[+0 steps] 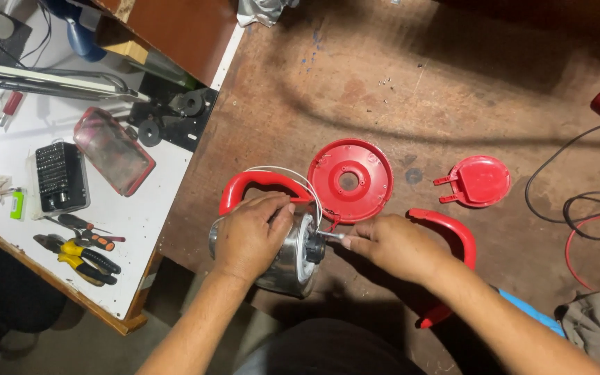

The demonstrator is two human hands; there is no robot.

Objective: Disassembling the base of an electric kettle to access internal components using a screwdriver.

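Mid-disassembly: left hand [250, 236] clamping steel kettle body [287, 267], right hand [392, 244] gripping screwdriver [330, 235] at its base. Red base cover [350, 180] off at twelve o'clock. Next, probably: steady straight driving.

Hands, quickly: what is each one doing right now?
Left hand: closed over the metal kettle body.
Right hand: closed on a screwdriver.

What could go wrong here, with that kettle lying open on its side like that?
The round metal kettle body lies on its side near the table edge; only the left hand steadies it, so it might roll off. The right hand pushes a screwdriver toward the base; a slip could jab the left hand's fingers or nick the white wires. The tiny screws lying loose on the table could easily get lost.
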